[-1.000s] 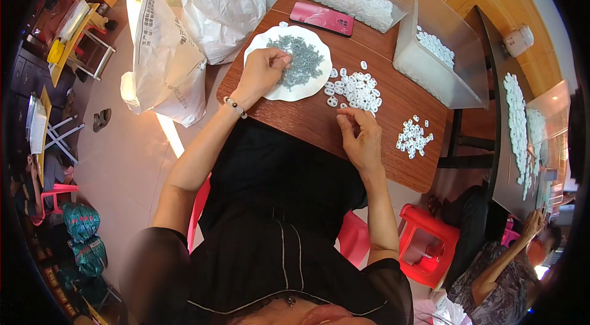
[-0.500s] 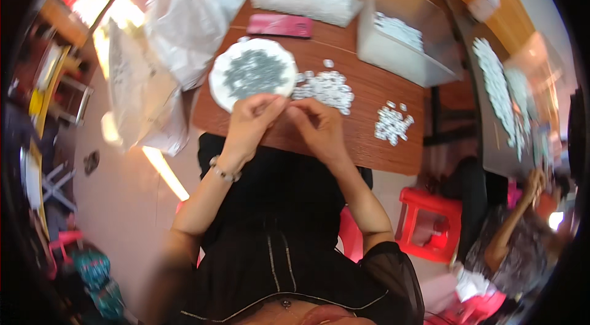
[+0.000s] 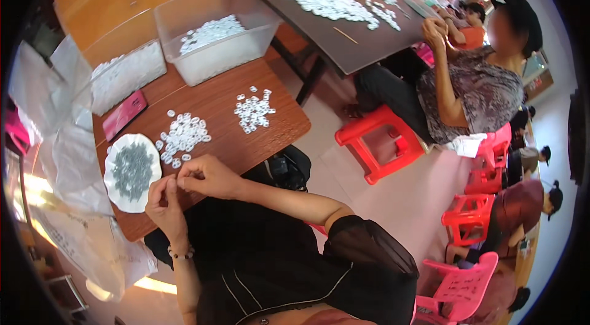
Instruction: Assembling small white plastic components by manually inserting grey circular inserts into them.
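Note:
My left hand (image 3: 165,207), with a beaded bracelet on its wrist, and my right hand (image 3: 210,177) meet at the near edge of the brown table (image 3: 212,156). Thumb and fingers of both are pinched together, tip to tip; whatever is between them is too small to make out. Just left of them stands a white scalloped plate (image 3: 155,172) heaped with small grey pieces (image 3: 132,168). Beyond my right hand lies a loose pile of small white oval pieces (image 3: 185,134). A smaller pile of white pieces (image 3: 254,111) sits farther right.
Two clear plastic bins, one long (image 3: 132,73) and one larger (image 3: 178,70), hold white pieces at the back. A pink box (image 3: 125,114) lies by the plate. White bags (image 3: 58,134) hang at the left. A person (image 3: 470,79) sits at the dark table (image 3: 307,33); a red stool (image 3: 384,143) stands nearby.
My view has swung to the right, so the table now appears farther left and the seated person shows fully. Both hands stay pinched together beside the plate.

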{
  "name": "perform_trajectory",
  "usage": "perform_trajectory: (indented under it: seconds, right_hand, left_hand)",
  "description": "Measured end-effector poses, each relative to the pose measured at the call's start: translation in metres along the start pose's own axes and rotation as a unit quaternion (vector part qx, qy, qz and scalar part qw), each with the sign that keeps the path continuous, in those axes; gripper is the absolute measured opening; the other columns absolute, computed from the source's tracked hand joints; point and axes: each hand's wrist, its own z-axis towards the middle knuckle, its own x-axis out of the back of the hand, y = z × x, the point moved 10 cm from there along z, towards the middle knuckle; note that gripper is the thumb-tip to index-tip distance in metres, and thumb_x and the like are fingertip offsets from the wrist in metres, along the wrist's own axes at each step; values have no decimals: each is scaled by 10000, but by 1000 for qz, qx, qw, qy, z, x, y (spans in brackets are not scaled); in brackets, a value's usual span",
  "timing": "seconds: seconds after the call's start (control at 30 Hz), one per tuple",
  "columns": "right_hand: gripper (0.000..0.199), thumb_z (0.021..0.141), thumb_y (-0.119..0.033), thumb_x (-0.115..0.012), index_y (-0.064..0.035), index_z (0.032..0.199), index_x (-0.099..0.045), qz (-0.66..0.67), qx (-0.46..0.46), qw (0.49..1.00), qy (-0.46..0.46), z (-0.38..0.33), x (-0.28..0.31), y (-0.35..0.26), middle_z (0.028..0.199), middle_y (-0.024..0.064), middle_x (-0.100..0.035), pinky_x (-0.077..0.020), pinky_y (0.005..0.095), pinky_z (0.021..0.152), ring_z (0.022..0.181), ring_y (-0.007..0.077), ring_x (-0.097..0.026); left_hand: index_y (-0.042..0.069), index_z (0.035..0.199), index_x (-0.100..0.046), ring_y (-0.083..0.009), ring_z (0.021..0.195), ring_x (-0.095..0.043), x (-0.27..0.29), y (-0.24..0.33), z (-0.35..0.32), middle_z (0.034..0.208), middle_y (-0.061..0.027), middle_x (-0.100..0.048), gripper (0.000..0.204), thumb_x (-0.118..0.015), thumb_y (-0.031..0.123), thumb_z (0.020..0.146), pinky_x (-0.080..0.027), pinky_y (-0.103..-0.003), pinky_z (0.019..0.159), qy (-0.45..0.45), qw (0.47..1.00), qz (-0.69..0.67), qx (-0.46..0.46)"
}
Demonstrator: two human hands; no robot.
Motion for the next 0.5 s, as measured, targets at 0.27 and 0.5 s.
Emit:
perform_trajectory:
  seconds: [0.27,0.5]
  right_hand:
    - [202,881,-163,-667,29,820,-645,4,-38,999,3,-5,-6,10,735,30,-644,-469,220,591,682,59,-576]
    - [182,869,-156,-669,20,822,-657,2,-27,999,-25,-5,-11,12,733,24,-643,-485,224,591,673,57,-573]
  left_hand:
    - [-27,985,-693,-107,814,-599,9,-54,-16,941,-68,-684,173,-654,128,919,-478,-230,745,20,976,-165,138]
    - [-22,956,-695,-62,692,-546,1,-48,-22,842,-37,-674,181,-640,149,931,-426,-192,615,-22,968,-200,153]
